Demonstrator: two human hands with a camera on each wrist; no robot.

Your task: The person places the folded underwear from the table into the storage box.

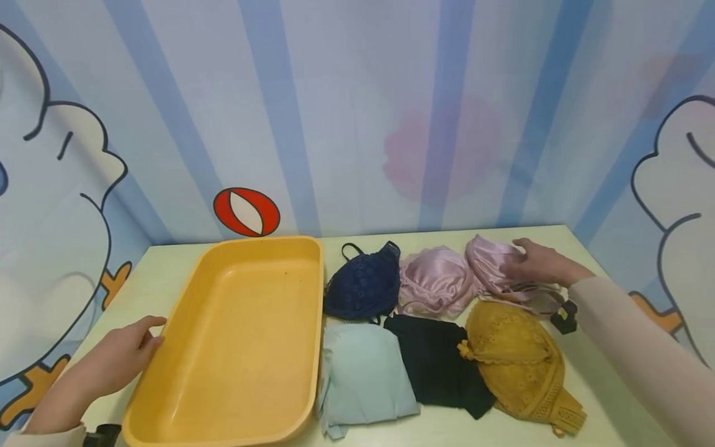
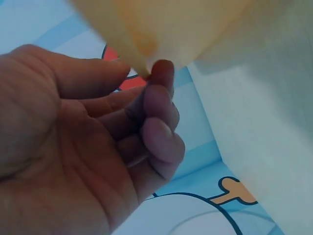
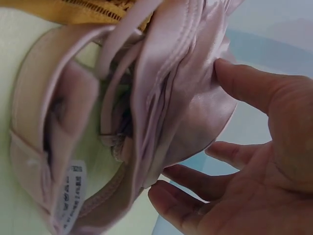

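Pink bra [image 1: 441, 279] lay at the back right of the desk [image 1: 173, 267], before the striped backdrop [image 1: 363, 124]. A navy bra [image 1: 363, 282] sat just beside its left cup; a mustard bra [image 1: 514, 360] and a folded black cloth [image 1: 436, 360] crowded its near side. Folded pale blue cloth [image 1: 365, 372] lay between the black cloth and the yellow tray [image 1: 223, 341]. The pink bra's long axis ran left to right, right cup tipped up, band trailing toward the near right. The right hand's [image 1: 536, 264] grip was fairly wide, thumb and bent fingers about that cup; the left hand's [image 1: 120, 354], narrow, pinched the tray's rim.
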